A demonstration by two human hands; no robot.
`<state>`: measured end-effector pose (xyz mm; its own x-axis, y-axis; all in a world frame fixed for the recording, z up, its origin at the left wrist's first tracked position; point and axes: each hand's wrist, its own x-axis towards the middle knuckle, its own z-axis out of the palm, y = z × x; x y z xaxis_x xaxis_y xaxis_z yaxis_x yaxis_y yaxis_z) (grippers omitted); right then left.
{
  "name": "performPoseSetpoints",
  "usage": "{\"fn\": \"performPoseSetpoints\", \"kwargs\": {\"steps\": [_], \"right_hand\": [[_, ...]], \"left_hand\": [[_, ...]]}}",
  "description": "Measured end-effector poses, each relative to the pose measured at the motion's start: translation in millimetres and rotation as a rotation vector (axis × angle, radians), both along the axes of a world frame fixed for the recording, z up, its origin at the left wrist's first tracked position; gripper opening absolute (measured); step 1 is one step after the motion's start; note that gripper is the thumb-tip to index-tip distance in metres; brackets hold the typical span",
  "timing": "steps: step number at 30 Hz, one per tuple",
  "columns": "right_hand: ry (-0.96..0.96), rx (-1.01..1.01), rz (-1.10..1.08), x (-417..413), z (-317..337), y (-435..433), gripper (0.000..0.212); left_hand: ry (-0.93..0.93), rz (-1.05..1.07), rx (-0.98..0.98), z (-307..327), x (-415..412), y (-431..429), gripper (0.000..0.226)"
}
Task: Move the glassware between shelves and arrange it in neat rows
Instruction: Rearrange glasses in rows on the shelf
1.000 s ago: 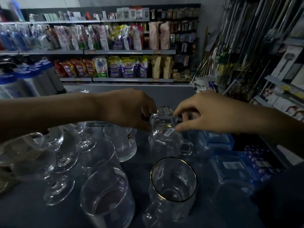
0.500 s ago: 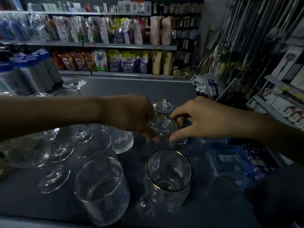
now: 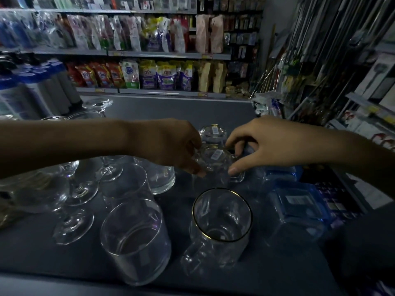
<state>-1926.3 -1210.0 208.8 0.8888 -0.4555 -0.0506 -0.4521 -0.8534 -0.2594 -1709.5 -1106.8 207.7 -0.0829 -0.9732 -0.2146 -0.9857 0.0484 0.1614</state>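
1. Where both hands grip it, the small glass mug [image 3: 214, 162] stands at the middle of the frame on the dark shelf [image 3: 64, 259]. Its long axis is upright and its handle points to the lower right. Whether its mouth faces up or down cannot be told.
2. The left hand [image 3: 171, 146] curls against its left wall.
3. The right hand [image 3: 263, 144] pinches its right side, thumb low beside the handle.
4. A stickered glass [image 3: 212, 132] sits just behind it.
5. A gold-rimmed mug [image 3: 222, 216] stands mouth-up below it in the frame.
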Motion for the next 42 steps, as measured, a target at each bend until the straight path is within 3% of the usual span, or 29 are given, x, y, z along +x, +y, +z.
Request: {"fn": "performPoseSetpoints", "kwargs": {"steps": [4,10,27,33,36,42], "right_hand": [[-0.029,-0.039,-0.017,-9.1,16.5,-7.5,0.048],[-0.013,-0.043,0.021,-0.2,5.0,6.3,0.079],[-0.169,0.104,-0.052,8.1,-13.6,13.6,0.083],[-0.205,0.098,-0.108,3.3,12.1,-10.0,0.059],[-0.219,0.073,-0.104,8.9,12.7,-27.4,0.067],[-0.069,-0.059,-0.038,31.4,-7.9,-44.1,0.076]], "left_hand": [[-0.018,-0.036,-0.050,7.5,3.3,3.7,0.068],[-0.014,-0.047,-0.083,2.5,-3.8,4.6,0.085],[0.002,-0.029,-0.112,-7.4,-0.1,3.2,0.065],[0.034,-0.040,-0.175,12.4,21.2,-16.0,0.050],[0.031,-0.001,-0.191,17.1,29.6,-33.9,0.056],[0.008,-0.019,-0.130,4.3,25.7,-59.5,0.068]]}}
